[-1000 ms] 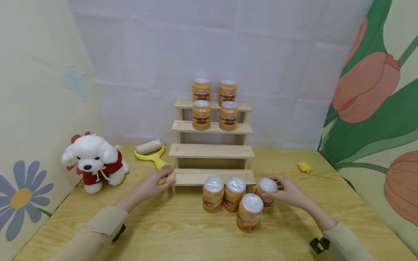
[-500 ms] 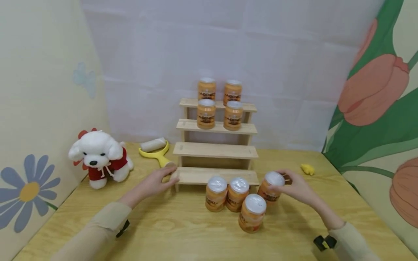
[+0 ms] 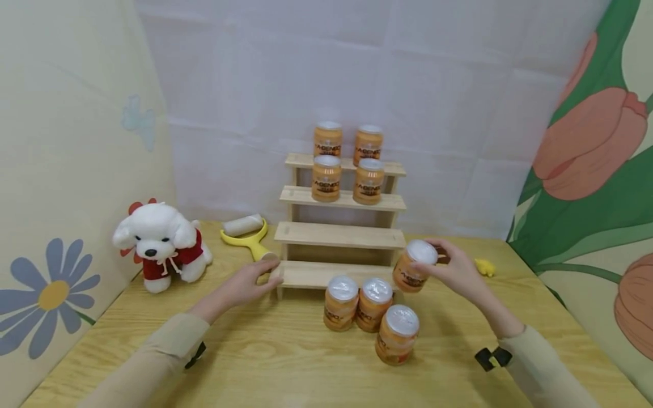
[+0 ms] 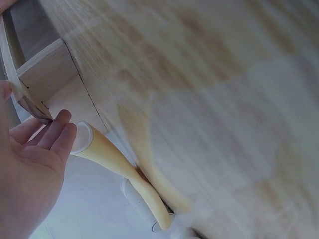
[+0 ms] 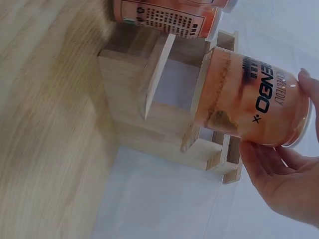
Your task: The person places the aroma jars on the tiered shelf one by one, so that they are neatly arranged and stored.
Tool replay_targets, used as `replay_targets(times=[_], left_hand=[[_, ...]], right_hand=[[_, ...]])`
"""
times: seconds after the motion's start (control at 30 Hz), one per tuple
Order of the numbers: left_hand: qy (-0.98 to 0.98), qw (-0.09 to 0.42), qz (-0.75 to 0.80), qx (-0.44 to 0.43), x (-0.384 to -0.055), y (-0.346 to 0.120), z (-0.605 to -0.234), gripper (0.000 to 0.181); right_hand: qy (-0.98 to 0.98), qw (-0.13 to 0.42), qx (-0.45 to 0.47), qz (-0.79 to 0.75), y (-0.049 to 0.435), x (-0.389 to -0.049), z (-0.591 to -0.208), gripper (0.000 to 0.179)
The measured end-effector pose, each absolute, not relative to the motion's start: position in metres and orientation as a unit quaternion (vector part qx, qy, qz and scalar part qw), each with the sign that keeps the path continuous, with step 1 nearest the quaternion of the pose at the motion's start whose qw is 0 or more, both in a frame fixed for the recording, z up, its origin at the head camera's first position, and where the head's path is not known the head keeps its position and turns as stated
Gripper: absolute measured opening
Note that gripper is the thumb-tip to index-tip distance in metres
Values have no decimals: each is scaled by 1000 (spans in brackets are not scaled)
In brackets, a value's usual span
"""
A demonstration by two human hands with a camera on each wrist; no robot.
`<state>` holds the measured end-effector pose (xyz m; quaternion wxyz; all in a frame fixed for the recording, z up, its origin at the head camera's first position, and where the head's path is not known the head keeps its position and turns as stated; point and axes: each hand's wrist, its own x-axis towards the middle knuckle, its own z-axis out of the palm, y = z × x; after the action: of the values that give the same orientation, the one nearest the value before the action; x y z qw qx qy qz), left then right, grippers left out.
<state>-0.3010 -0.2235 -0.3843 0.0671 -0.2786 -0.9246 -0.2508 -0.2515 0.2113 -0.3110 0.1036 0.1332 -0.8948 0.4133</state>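
My right hand (image 3: 456, 272) grips an orange can (image 3: 412, 266) with a silver lid, thumb on one side and fingers on the other. The can is lifted off the table, slightly tilted, beside the right end of the lower steps of a wooden stepped display shelf (image 3: 339, 233). In the right wrist view the can's printed label (image 5: 261, 89) shows. My left hand (image 3: 248, 284) holds the left end of the bottom step; the left wrist view has thumb and fingers (image 4: 57, 132) on either side of the board. Three more cans, one of them the nearest can (image 3: 397, 340), stand before the shelf.
Two cans stand on the top step and two, including the left can (image 3: 326, 181), on the step below. A yellow-handled lint roller (image 3: 250, 238) lies behind my left hand. A white plush dog (image 3: 163, 243) sits left; a small yellow toy (image 3: 484, 267) lies right.
My right hand has raised the can from the table and brought it up toward the shelf's right end. My left hand stays at the bottom step. The head view has shifted slightly.
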Motion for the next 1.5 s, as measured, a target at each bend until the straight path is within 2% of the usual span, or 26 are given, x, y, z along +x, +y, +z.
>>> replay_targets(times=[0.27,1.13,1.27,1.5], left_hand=[[-926,64,-252,-275,-302,-224,-385,56],[-924,74,-252,-278,-301,-224,-384,56],[-924,72,-251,-278,-301,-224,-384,55],[-926,67,-248,-276,-300,-224,-384,55]], right_hand=[[-871,90,157,457,188,-266,-301,62],[-823,92,202,523,118,-310,-262,55],[-813,84,220,533,105,-319,-260,52],[-811,50,203,546,84,-336,-266,57]])
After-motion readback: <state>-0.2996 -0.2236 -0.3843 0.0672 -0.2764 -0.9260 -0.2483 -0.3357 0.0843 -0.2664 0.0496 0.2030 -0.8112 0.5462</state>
